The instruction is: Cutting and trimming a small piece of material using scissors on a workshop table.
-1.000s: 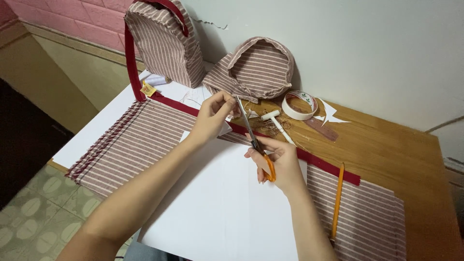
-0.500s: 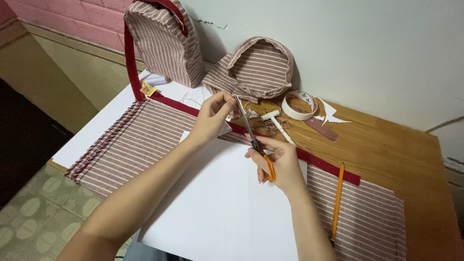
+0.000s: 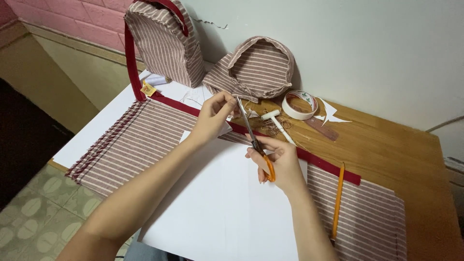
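My right hand (image 3: 278, 162) grips orange-handled scissors (image 3: 253, 140), blades pointing up and away toward the far edge of a large white paper sheet (image 3: 212, 208). My left hand (image 3: 212, 113) pinches the far corner of that sheet just left of the blade tips. The sheet lies on striped maroon-and-white fabric (image 3: 125, 145) with a red border strip (image 3: 324, 164), spread over a wooden table (image 3: 386, 145).
A striped bag (image 3: 166, 41) with a red strap stands at the back against the wall, beside a striped rounded fabric piece (image 3: 261, 67). A tape roll (image 3: 299, 104), a white-handled tool (image 3: 275, 123), paper scraps and loose threads lie behind. A yellow pencil (image 3: 337, 200) rests on the fabric at right.
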